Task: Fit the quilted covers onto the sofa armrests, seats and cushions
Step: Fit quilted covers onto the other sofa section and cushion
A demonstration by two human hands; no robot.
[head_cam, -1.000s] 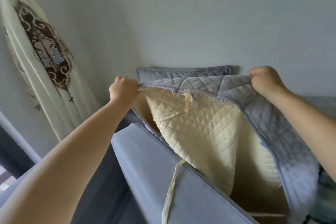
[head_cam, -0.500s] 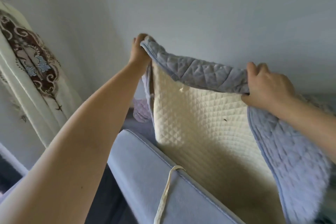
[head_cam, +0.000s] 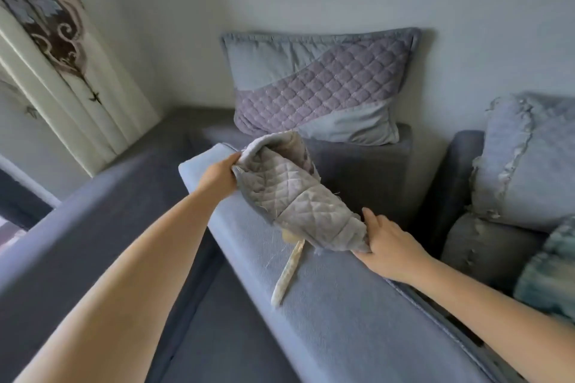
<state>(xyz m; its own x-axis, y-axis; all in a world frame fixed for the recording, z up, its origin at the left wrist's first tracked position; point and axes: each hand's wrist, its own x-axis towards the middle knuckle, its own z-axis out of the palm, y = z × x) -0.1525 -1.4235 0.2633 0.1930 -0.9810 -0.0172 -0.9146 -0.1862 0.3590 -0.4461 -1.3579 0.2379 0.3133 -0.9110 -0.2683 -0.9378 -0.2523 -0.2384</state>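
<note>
— What changed?
— You've brought the cover [head_cam: 298, 196] down from head height; it now lies bunched on the armrest [head_cam: 326, 305], not spread.
— My grip?
— Your left hand [head_cam: 219, 176] pinches its far end, your right hand [head_cam: 387, 244] its near edge; the tie [head_cam: 287, 274] dangles loose.

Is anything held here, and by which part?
Yes: the grey quilted cover. The left hand grips its far edge, the right hand its near end.

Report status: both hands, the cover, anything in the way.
Left hand grips far end of grey quilted cover; right hand grips near end. Cover bunched over blue fabric armrest, not fitted. Nothing blocking.
</note>
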